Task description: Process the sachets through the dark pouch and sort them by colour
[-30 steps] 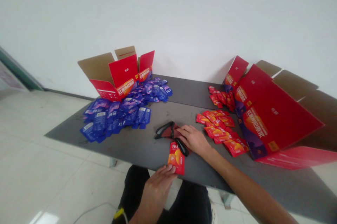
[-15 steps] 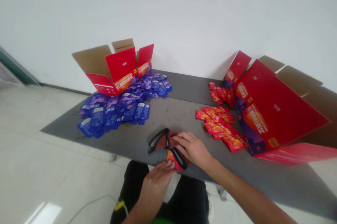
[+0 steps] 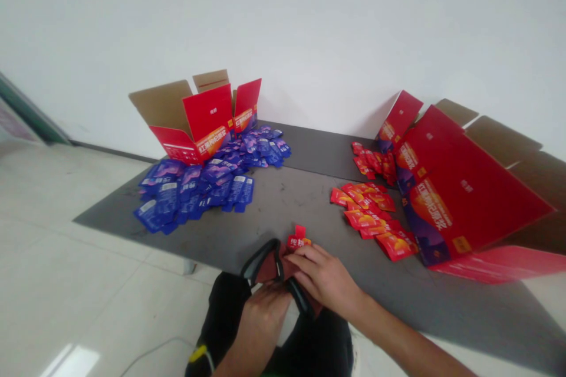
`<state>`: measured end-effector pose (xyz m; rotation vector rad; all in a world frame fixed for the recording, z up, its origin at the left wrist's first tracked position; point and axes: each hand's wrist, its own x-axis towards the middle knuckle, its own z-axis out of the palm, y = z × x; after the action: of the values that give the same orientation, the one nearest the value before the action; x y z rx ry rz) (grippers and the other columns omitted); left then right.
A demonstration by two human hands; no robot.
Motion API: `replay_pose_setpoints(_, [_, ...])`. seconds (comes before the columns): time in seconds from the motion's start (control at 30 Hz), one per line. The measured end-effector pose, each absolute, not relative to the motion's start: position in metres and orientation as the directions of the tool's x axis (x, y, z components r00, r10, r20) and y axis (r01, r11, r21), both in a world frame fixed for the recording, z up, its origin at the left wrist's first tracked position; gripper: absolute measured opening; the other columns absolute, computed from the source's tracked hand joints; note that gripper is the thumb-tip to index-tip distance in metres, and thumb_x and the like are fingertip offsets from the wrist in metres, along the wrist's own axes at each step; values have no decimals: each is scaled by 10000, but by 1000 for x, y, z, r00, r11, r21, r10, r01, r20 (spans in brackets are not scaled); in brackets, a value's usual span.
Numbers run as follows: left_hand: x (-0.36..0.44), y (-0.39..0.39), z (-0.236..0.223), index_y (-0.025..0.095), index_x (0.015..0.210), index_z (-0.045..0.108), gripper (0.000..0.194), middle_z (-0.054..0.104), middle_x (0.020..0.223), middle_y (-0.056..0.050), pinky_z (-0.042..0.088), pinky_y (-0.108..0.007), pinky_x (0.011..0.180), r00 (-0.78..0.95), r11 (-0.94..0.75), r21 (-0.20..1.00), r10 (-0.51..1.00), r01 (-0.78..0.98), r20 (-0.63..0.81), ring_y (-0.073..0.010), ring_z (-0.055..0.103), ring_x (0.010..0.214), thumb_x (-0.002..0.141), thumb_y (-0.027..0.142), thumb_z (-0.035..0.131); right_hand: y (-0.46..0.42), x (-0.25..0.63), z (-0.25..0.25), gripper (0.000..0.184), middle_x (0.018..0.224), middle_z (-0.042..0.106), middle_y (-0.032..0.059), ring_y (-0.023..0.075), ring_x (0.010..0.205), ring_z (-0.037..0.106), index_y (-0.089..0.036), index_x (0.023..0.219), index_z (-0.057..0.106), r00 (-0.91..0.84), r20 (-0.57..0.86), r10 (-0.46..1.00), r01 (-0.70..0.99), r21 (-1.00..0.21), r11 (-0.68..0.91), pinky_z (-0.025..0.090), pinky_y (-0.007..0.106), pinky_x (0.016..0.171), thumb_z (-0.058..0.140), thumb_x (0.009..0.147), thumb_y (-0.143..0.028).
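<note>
A reddish-brown item with thick black curved edging (image 3: 267,268) is between my hands at the table's front edge; its exact kind I cannot make out. My left hand (image 3: 265,309) is closed on its near side, with the fingertips hidden behind it. From the right, my right hand (image 3: 322,274) pinches its brown middle with bent fingers. Just beyond the item, a red sachet (image 3: 298,239) lies on the grey table (image 3: 292,200), partly covered by the item and my right fingers.
Many blue sachets (image 3: 190,191) are heaped at the left before an open red carton (image 3: 207,123). Red and orange sachets (image 3: 369,212) lie in piles at the right, beside large open red cartons (image 3: 469,194). A white wall (image 3: 309,29) stands behind the table.
Both hands have drawn the black-edged item toward me, partly past the table's edge. The red sachet, earlier mostly beneath it and by my left fingers, now shows beyond it.
</note>
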<state>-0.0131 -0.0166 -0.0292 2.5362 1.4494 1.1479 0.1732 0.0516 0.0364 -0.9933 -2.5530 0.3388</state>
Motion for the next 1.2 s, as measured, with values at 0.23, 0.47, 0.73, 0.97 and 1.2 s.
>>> replay_pose_setpoints(0.23, [-19, -7, -11, 206, 1063, 709, 263, 794, 1052, -31, 622, -362, 881, 396, -681, 317, 673, 660, 624, -200, 764, 947, 1039, 157, 452, 139, 188, 34, 267, 1129, 689, 85, 244, 1014, 633, -229, 1248, 662, -546, 395, 739, 725, -220, 653, 586, 395, 884, 547, 1009, -252])
replay_pose_setpoints(0.47, [-8, 52, 32, 213, 1234, 673, 274, 753, 993, -68, 523, -431, 882, 295, -452, 357, 861, 818, 415, -246, 697, 889, 1045, 327, 511, 125, 218, 41, 340, 1210, 633, 118, 264, 1131, 605, -225, 1341, 602, -163, 687, 708, 710, -417, 568, 525, 461, 1001, 509, 1017, -270])
replay_pose_setpoints(0.73, [18, 106, 12, 96, 1238, 683, 495, 663, 1065, -187, 515, -508, 898, 167, -251, 423, 960, 871, 225, -367, 637, 1030, 907, 465, 686, 127, 237, 26, 316, 1171, 639, 115, 263, 1095, 614, -232, 1299, 626, -8, 727, 686, 663, -510, 548, 534, 459, 951, 532, 998, -258])
replay_pose_setpoints(0.97, [18, 118, 3, 170, 1266, 683, 468, 738, 1152, -147, 532, -409, 917, 210, -240, 649, 970, 722, 125, -299, 706, 1040, 815, 277, 749, 129, 237, 27, 285, 1169, 644, 118, 274, 1093, 615, -234, 1256, 643, 32, 718, 695, 609, -565, 557, 531, 478, 944, 536, 994, -272])
replay_pose_setpoints(1.2, [10, 133, 35, 153, 894, 757, 201, 724, 774, -26, 502, -254, 643, 270, -262, 810, 953, 525, 133, -182, 682, 714, 868, 335, 678, 131, 242, 27, 263, 1134, 673, 117, 280, 1058, 631, -220, 1194, 675, 111, 694, 711, 594, -620, 512, 529, 470, 910, 549, 988, -324])
